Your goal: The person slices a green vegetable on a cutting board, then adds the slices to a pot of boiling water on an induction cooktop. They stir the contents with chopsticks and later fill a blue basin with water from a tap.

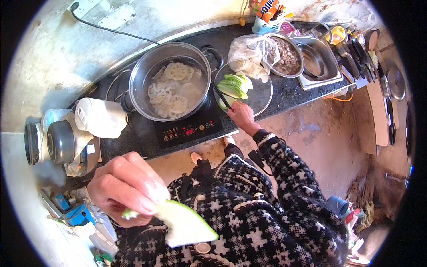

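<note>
Between the thumb and fingers of my left hand point(128, 190), close to the camera, is a green-edged, pale slice of vegetable point(186, 222). Farther off, my right hand point(242, 115) grips dark chopsticks point(221, 95) at the near left edge of a round glass lid point(258, 96). Several green-skinned slices point(232, 86) lie overlapped on that lid, beside a plastic bag point(248, 50) of pale food. Left of the lid, a steel pot point(133, 88) with lotus root slices point(178, 71) in cloudy liquid stands on an induction cooktop point(190, 131) whose display is lit.
A steel bowl of chopped brown food point(287, 56) and a steel basin point(333, 71) stand at the right on the dark counter point(283, 91). A white plastic container point(100, 116) is left of the pot, with a cable behind. A patterned container point(267, 26) stands at the back.
</note>
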The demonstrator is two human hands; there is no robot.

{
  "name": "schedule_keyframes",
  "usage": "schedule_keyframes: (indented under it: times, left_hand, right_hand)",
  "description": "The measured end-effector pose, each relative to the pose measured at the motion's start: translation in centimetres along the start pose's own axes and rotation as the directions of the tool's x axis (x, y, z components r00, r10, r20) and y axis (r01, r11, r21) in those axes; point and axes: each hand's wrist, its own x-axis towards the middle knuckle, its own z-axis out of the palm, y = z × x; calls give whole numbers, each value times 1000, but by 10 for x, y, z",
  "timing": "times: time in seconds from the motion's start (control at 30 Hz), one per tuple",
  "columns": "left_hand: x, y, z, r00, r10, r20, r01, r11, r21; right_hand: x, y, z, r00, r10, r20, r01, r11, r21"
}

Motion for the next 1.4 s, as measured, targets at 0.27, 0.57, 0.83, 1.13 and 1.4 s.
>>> schedule_keyframes:
  times: [0.27, 0.57, 0.83, 1.13, 1.4]
  left_hand:
    - [25, 18, 17, 985, -47, 166, 57, 997, -59]
    - [27, 39, 24, 989, 52, 142, -32, 990, -134]
    - [19, 47, 20, 961, 245, 128, -212, 950, -230]
    - [-5, 66, 40, 971, 137, -195, -157, 983, -91]
    - [-37, 54, -11, 908, 249, -337, -206, 966, 157]
  right_hand:
    - [-20, 8, -39, 990, 142, -22, -120, 905, 408]
    - [-27, -29, -107, 988, 137, -78, -57, 771, 634]
    - [-16, -97, -140, 998, 25, 50, -52, 706, 706]
    - [39, -145, -142, 890, -444, -107, 456, 854, 249]
    - [91, -177, -95, 811, -583, -50, 584, 799, 145]
